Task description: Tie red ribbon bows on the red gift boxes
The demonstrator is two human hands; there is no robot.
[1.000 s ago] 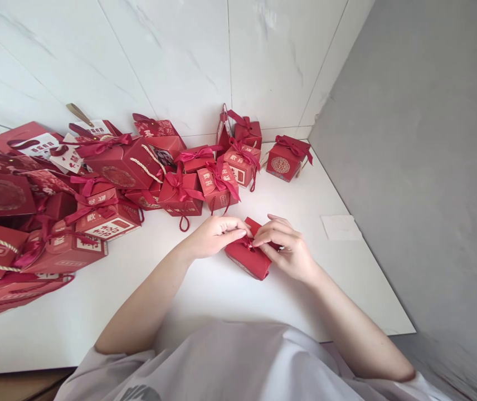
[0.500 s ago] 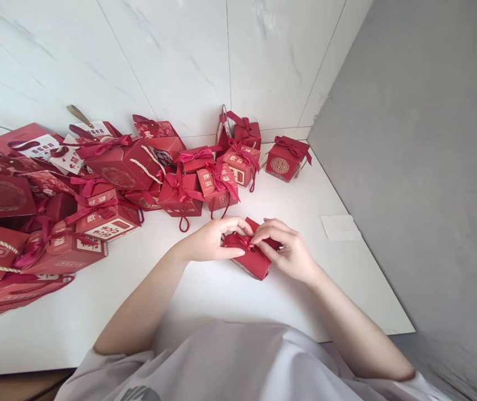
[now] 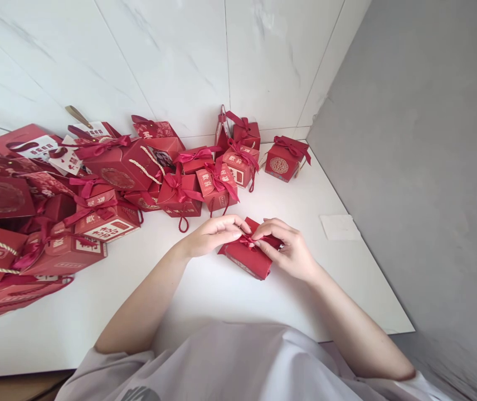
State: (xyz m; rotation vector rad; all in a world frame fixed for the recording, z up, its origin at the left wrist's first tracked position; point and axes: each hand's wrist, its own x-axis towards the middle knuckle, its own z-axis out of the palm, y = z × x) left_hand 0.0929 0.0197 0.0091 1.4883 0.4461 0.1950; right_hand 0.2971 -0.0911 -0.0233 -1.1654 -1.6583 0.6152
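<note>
"Red box (image 3: 247,263) beneath both hands: finished?"

"Seemingly not: right hand (image 3: 286,248) pinches its ribbon (image 3: 247,240); left hand (image 3: 215,235) curls alongside, grip unclear. Bowed boxes (image 3: 180,195) beyond the left look done."

"Surroundings?"

"White counter (image 3: 192,295) underneath, marbled wall (image 3: 184,61) ahead, grey wall (image 3: 409,145) rightward."

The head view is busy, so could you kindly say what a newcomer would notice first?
Probably the heap of red boxes, on the left of the white table. Next come the left hand and right hand, at the ribbon of a red box near the middle.
</note>
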